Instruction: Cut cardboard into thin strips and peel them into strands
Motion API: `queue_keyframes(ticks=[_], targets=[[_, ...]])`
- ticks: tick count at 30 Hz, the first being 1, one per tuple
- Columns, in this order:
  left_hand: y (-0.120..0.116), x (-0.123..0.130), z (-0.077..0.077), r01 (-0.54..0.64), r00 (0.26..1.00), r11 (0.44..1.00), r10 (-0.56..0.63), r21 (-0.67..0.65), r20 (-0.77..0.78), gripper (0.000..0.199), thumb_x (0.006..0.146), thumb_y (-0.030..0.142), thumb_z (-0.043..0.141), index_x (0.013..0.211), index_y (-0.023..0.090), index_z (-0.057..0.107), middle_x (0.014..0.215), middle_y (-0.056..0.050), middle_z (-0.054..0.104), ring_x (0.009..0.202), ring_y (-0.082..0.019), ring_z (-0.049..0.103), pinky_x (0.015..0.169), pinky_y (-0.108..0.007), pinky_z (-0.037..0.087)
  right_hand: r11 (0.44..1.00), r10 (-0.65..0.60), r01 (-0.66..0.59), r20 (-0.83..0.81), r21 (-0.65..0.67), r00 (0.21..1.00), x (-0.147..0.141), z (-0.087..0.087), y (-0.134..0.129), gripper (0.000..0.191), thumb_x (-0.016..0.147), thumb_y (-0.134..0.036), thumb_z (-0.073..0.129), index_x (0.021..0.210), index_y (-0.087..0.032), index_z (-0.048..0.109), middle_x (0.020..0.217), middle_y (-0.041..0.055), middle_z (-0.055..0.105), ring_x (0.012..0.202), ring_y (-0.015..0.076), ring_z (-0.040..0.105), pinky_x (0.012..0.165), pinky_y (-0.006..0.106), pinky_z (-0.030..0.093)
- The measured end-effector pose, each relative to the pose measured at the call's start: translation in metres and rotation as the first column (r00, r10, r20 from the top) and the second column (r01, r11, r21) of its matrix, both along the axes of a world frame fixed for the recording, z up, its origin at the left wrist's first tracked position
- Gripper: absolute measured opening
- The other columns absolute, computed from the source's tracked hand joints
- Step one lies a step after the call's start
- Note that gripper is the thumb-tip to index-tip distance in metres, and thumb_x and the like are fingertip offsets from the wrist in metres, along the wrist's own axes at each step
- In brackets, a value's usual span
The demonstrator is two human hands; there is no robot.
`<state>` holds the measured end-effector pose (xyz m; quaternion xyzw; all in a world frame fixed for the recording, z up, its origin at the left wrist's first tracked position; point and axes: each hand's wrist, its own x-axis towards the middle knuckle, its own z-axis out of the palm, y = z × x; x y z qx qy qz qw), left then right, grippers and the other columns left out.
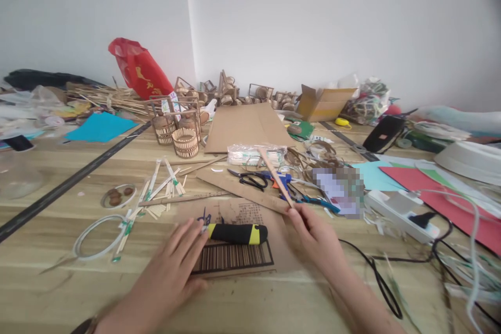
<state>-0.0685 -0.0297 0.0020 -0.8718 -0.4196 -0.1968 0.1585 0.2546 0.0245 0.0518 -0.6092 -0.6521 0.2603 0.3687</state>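
While the left hand (180, 255) lies open, palm down, at the edge of printed cardboard (287, 253) on the counter (250, 308), the right hand (313, 229) pinches the near end of a wooden strip (276, 177) slanting forward and leftward; a black-and-yellow tool (235, 233) lies crosswise between them, nearer the left.

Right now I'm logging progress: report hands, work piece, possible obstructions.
Right hand gripping wooden strip, pointing away. Left hand flat by black-and-yellow tool. Possible clutter: black scissors, blue glue gun.

Right fingers (297, 220) hold 1 thin strip (276, 177), tilted.
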Motion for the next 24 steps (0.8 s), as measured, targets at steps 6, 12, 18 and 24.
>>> queue_keyframes(ticks=[6,12,18,24], targets=[[-0.021,0.055,0.041,0.235,0.914,0.863,-0.039,-0.448,0.404,0.03,0.1,0.033,0.047,0.121,0.022,0.065,0.116,-0.007,0.072,0.101,-0.019,0.069,0.09,-0.026,0.055,0.975,0.102,-0.184,-0.481,-0.128,0.871,-0.031,0.003,-0.017,0.05,0.091,-0.07,0.037,0.096,-0.022,0.053,0.064,-0.0036,0.048,0.048,0.0127,0.044,0.047,0.027,0.04],[-0.018,0.096,0.035,0.519,0.718,0.364,0.306,-0.773,0.626,0.043,0.088,0.049,0.058,0.116,0.017,0.062,0.093,-0.006,0.074,0.072,-0.018,0.068,0.061,-0.022,0.052,0.868,0.074,-0.454,-0.853,-0.199,0.516,-0.076,-0.008,-0.041,0.041,0.089,-0.063,0.055,0.095,-0.023,0.051,0.084,0.0038,0.068,0.075,0.0162,0.062,0.064,0.027,0.047],[-0.014,0.053,0.046,0.241,0.666,0.606,0.464,-0.758,0.583,0.045,0.102,0.05,0.026,0.089,0.023,0.06,0.066,0.001,0.066,0.071,-0.017,0.067,0.074,-0.026,0.054,0.992,0.127,-0.127,-0.156,0.014,0.979,-0.041,-0.002,-0.022,0.051,0.089,-0.063,0.047,0.119,-0.023,0.053,0.109,0.0124,0.071,0.095,0.0251,0.067,0.081,0.039,0.051],[-0.018,-0.027,0.024,-0.217,0.553,0.7,0.662,-0.68,0.505,0.036,0.098,0.05,0.041,0.114,0.028,0.065,0.121,-0.003,0.071,0.122,-0.026,0.061,0.093,-0.038,0.056,0.99,0.067,-0.008,0.419,-0.141,0.905,-0.001,-0.002,-0.013,0.035,0.092,-0.051,0.038,0.083,-0.025,0.06,0.074,0.0068,0.072,0.069,0.0258,0.069,0.063,0.034,0.048]])
